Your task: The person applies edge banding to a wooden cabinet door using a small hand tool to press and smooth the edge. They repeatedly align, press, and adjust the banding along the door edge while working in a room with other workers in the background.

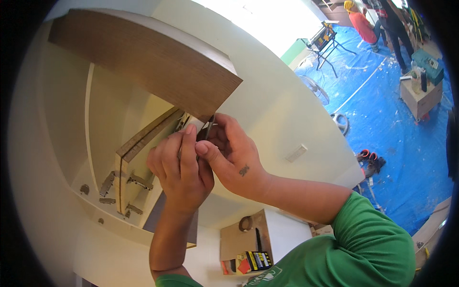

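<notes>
Both my hands meet at the lower corner of a brown wood-grain cabinet panel [148, 57]. My right hand [239, 158] is closed in a pinch around a thin, grey, blade-like piece [210, 125] against the panel's corner; its kind is unclear. Beside it, my left hand [179, 165] has its fingers curled together, the index fingertip by a white edge [195, 123] under the panel. What the left fingers hold, if anything, is hidden. Behind the left hand, a cabinet door [143, 136] stands ajar with metal hinges [141, 182] near its lower end.
Below stands an open wooden box [244, 234] with a tape roll [245, 223] and a black-yellow package [258, 260]. Blue sheeting [354, 91] covers the floor at right, with a table saw [322, 36], a fan [315, 89], shoes [374, 165] and a toolbox [427, 66]. Two people are beyond.
</notes>
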